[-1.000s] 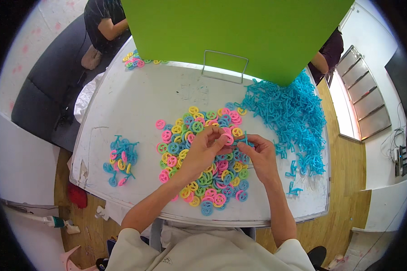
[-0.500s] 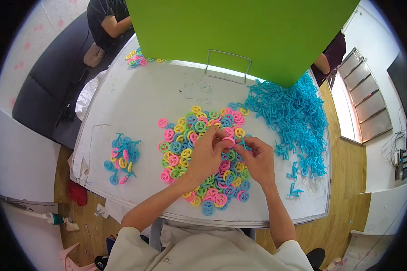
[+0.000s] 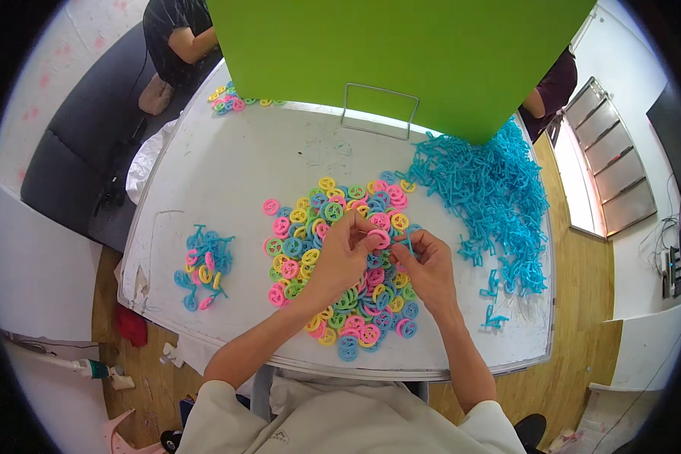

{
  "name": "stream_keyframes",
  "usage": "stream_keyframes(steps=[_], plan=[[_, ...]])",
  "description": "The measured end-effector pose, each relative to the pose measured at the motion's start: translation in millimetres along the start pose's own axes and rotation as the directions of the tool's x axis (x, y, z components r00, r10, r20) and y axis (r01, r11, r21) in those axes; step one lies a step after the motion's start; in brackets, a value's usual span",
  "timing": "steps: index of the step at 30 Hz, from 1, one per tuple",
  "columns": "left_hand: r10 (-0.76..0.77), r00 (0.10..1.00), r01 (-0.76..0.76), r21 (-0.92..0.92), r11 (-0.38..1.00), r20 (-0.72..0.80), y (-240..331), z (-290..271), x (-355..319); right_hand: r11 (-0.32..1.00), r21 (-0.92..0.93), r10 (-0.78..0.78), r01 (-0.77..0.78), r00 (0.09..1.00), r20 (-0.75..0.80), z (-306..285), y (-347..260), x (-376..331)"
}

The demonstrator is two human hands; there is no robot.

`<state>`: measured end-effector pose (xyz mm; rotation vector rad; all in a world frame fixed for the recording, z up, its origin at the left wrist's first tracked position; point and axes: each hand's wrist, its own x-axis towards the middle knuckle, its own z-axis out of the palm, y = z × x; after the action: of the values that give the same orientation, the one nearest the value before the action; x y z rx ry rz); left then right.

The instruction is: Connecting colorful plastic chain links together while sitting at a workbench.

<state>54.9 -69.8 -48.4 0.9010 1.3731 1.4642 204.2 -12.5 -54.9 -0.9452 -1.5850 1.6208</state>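
Over a heap of small plastic wheels [image 3: 367, 333] in pink, yellow, green and blue, my two hands work close together. A pink toy wheel [image 3: 378, 239] is pinched between the thumb and fingers of my left hand [image 3: 344, 265]. Just to its right, my right hand [image 3: 431, 268] grips a thin blue plastic piece [image 3: 409, 240], mostly hidden by the fingers. At the left of the table lies a small pile of blue pieces with coloured wheels [image 3: 208, 261], some apparently joined.
A big tangled heap of blue plastic frame pieces [image 3: 499, 197] covers the table's right side. An upright green board [image 3: 401, 60] with a wire stand [image 3: 380, 110] closes off the far side. More wheels [image 3: 227, 100] lie at the far left. Two other people sit beyond, partly hidden.
Both hands have shifted slightly to the left. The pink wheel is still in the left hand, the blue piece in the right.
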Motion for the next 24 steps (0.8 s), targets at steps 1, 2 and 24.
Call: stream_keyframes(steps=[1,2,24], plan=[[0.0,1.0,0.0,0.0,1.0,-0.001,-1,0,0,1.0,0.0,0.001,-0.001,1.0,0.001,1,0,0],[0.055,0.998,-0.054,0.069,0.996,-0.013,-4,-1,0,0.999,0.032,0.019,-0.019,1.0,0.004,2,1,0],[0.219,0.975,-0.218,0.033,0.975,-0.041,-5,10,-9,0.939,-0.277,-0.251,0.202,0.955,-0.157,3,-7,-3]])
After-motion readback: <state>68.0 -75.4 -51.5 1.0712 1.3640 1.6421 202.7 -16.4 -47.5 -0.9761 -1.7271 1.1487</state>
